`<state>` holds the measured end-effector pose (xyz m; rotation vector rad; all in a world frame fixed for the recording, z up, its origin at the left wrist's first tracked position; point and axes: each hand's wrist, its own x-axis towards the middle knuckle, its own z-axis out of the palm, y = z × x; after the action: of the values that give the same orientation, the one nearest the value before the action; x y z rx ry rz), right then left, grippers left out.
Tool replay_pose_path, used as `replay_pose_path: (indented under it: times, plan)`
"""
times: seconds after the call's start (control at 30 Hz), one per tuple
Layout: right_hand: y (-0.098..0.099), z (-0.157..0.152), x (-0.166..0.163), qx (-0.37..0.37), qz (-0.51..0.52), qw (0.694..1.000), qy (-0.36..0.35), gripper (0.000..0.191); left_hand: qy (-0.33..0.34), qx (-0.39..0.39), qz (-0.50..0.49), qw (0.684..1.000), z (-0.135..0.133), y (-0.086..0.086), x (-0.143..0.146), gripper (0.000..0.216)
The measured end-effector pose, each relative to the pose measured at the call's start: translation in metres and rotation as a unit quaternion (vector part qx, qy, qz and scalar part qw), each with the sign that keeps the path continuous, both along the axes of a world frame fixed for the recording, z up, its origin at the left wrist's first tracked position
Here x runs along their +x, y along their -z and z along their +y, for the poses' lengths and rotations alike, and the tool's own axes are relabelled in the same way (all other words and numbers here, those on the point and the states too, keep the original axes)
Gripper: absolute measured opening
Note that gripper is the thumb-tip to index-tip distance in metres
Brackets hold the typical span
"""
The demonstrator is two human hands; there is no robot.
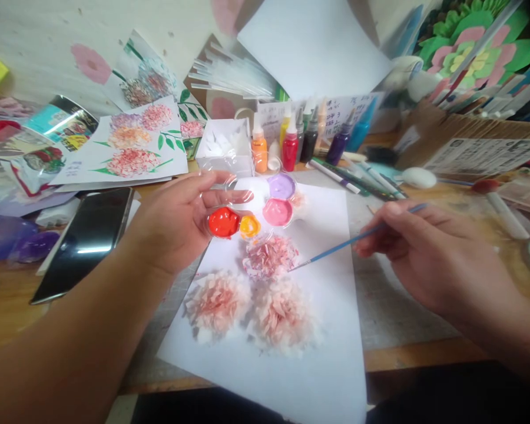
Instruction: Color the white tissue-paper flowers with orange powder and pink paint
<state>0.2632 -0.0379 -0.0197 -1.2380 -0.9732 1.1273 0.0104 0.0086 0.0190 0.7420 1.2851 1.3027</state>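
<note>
My left hand (176, 218) holds a clear plastic paint palette (258, 203) above a white sheet of paper (331, 365). Its wells carry red, yellow-orange, pink and lilac paint. Between the fingers of my right hand (406, 241) is a thin blue paintbrush (348, 240), its tip close to the edge of a flower with pink-red petal edges (271, 257); whether it touches, I cannot tell. Nearer to me on the sheet sit two pale pink paper flowers, one on the left (219, 305) and one on the right (284, 314). A small pale flower (298, 200) shows partly behind the palette.
Several paint bottles (290, 147) stand at the back beside a white box (224, 147). A black phone (86, 235) lies left of my left arm. Painted flower cards (128, 141) are behind it. A cardboard box (477, 135) with pens stands at the right.
</note>
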Motion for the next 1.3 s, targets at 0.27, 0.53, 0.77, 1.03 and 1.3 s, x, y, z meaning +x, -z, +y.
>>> replay_pose_path:
  times: [0.27,0.53,0.77,1.03,1.3]
  plan:
    - [0.0028,0.0013,0.0008,0.005,-0.013,1.000,0.008,0.024,0.004,0.007,0.007,1.000,-0.0011,-0.0004,-0.0002,0.010]
    - [0.0033,0.0036,0.0019,-0.002,-0.012,1.000,0.022,0.025,0.016,0.017,-0.005,1.000,-0.0016,-0.0019,-0.0015,0.008]
    - [0.0019,0.0036,0.0030,0.009,-0.020,1.000,0.010,0.023,0.009,0.014,-0.003,1.000,-0.0032,-0.0022,0.0012,0.010]
    - [0.0030,0.0046,0.0013,0.020,-0.016,1.000,-0.010,0.024,0.008,0.008,-0.005,1.000,-0.0015,-0.0016,-0.0003,0.012]
    - [0.0008,0.0035,0.0012,0.021,-0.009,1.000,-0.001,0.023,0.020,0.010,-0.011,1.000,0.0008,0.0014,-0.0035,0.013]
